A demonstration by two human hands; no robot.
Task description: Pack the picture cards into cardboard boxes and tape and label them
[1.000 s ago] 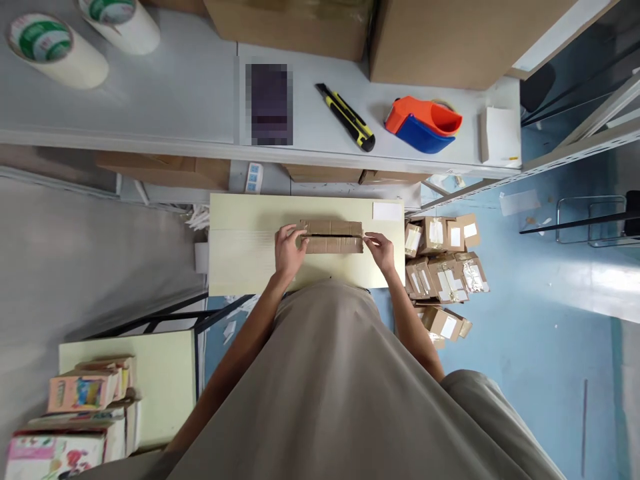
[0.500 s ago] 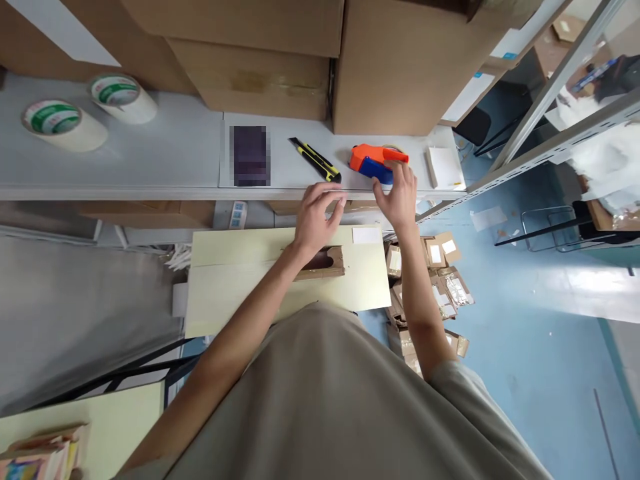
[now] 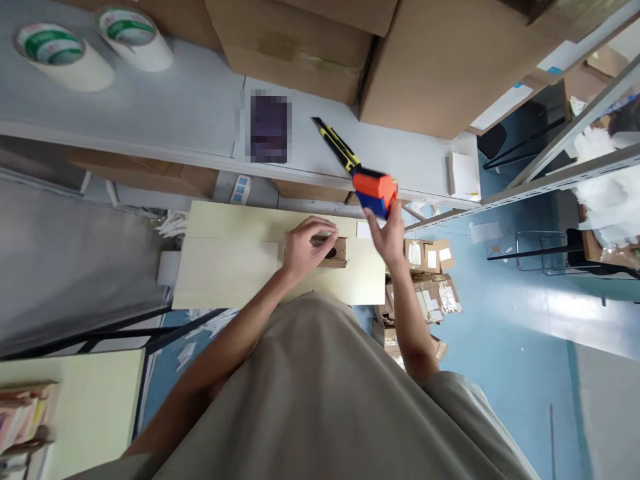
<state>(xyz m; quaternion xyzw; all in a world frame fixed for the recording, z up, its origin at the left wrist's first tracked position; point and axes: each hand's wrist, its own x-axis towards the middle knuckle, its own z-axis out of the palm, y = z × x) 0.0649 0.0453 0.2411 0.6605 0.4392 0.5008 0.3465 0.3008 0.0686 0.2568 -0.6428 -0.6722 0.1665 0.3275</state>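
My right hand (image 3: 386, 233) grips an orange and blue tape dispenser (image 3: 375, 191) and holds it in the air between the grey shelf (image 3: 200, 100) and the pale yellow table (image 3: 230, 260). My left hand (image 3: 303, 248) rests on top of a small brown cardboard box (image 3: 336, 252) on that table, fingers curled over its flaps. A white label (image 3: 363, 230) lies on the table just behind the box.
On the shelf lie a yellow and black utility knife (image 3: 337, 145), a blurred dark rectangle (image 3: 271, 128), two tape rolls (image 3: 55, 47) and a white pad (image 3: 464, 175), below big cardboard boxes (image 3: 450, 60). Several taped parcels (image 3: 430, 280) lie on the blue floor at the right.
My right hand has lifted the tape dispenser off the shelf and brought it down toward the table. My left hand has dropped from the shelf edge back onto the box.
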